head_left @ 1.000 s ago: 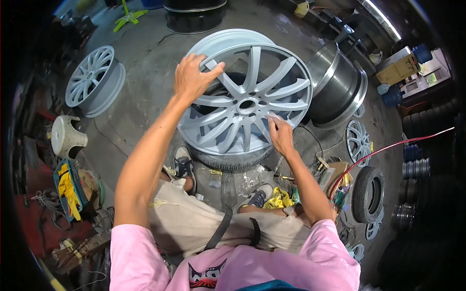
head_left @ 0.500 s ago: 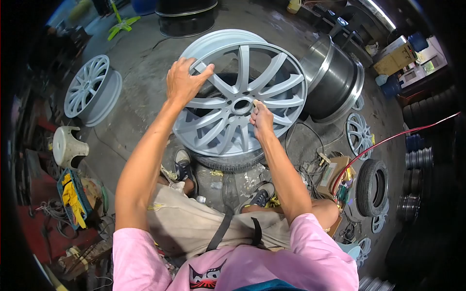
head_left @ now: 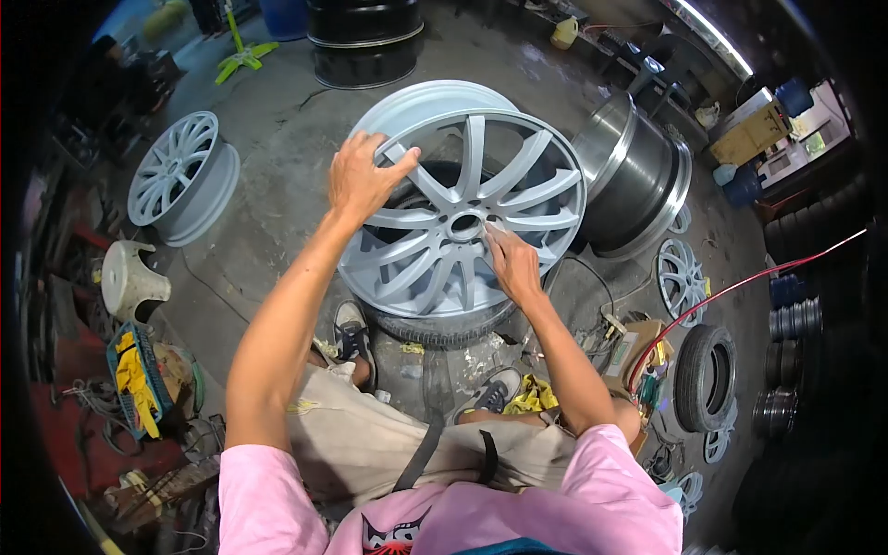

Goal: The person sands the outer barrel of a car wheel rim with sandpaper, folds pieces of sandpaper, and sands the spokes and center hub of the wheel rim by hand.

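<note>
A large grey multi-spoke wheel rim (head_left: 469, 155) lies tilted on a black tire (head_left: 435, 330) in front of me. My left hand (head_left: 363, 180) grips the rim's upper left edge, its thumb stretched over the outer lip. Near the hub, just right and below the centre hole, my right hand (head_left: 511, 259) has its fingers pinched together at a spoke's inner end. Whatever sits between those fingertips is too small to make out.
Bare metal barrel (head_left: 638, 176) right of the rim; another grey wheel (head_left: 185, 176) and a white stool (head_left: 132, 277) at left. A loose tire (head_left: 705, 377), red hose (head_left: 731, 289) and cardboard box (head_left: 634, 351) at right. A black barrel (head_left: 363, 42) stands behind.
My right hand went from the lower right spokes up to the hub, then slightly down beside it. My left hand keeps its place on the rim's edge. The view has shifted a little.
</note>
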`<state>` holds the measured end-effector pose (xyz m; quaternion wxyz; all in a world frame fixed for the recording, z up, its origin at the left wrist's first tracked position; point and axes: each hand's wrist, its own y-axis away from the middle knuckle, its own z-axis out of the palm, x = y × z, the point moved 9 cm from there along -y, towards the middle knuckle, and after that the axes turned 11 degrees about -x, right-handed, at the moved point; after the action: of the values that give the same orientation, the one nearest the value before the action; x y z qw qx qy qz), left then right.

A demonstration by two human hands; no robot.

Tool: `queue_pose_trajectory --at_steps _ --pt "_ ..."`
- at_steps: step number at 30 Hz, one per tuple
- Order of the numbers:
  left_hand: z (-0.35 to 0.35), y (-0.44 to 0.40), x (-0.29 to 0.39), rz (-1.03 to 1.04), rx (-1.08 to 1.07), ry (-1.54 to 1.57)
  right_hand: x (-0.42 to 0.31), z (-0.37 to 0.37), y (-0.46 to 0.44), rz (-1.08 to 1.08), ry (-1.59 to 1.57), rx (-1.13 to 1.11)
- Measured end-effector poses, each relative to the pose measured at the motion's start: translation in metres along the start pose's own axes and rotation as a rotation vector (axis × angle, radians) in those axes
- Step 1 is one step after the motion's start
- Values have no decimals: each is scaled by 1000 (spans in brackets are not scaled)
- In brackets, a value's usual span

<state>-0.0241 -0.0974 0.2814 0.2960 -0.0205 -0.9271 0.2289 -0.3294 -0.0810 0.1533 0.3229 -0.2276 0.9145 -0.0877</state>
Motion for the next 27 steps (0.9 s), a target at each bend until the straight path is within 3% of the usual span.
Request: queue_pose_trajectory --at_steps 2,3,4,6,7,12,14,15,16,18,19,20,22,27 --pt "1 1 2 19 13 -8 -23 -7 9 -283 247 -75" --pt "1 1 4 28 11 -6 -22 -2 4 -243 370 -249" --pt "2 1 3 10 -17 1 -17 -8 0 -238 372 -240" --pt "1 0 6 1 -39 6 -13 -4 -5 -370 788 -274" --pt "0 1 7 -15 -51 27 -5 2 -5 -343 861 -341" --pt "2 0 3 -9 -25 38 -14 8 -4 -383 883 -261" --pt "4 0 1 -6 -31 32 -2 23 -12 -138 782 -290" --pt "4 0 1 -4 -32 28 -1 21 -7 -148 526 -18" --pt "3 0 3 -5 -30 28 -4 35 -6 -150 526 -18" --pt "-2 3 7 -5 -23 37 20 31 1 145 -41 221" --pt "0 2 5 -1 -31 32 38 43 7 294 -273 158" --pt "0 1 5 15 -21 46 36 39 13 303 -275 161" --pt "3 0 4 28 -6 65 57 63 30 585 -974 23" --pt "2 0 3 19 -3 57 35 51 17 510 -813 224"
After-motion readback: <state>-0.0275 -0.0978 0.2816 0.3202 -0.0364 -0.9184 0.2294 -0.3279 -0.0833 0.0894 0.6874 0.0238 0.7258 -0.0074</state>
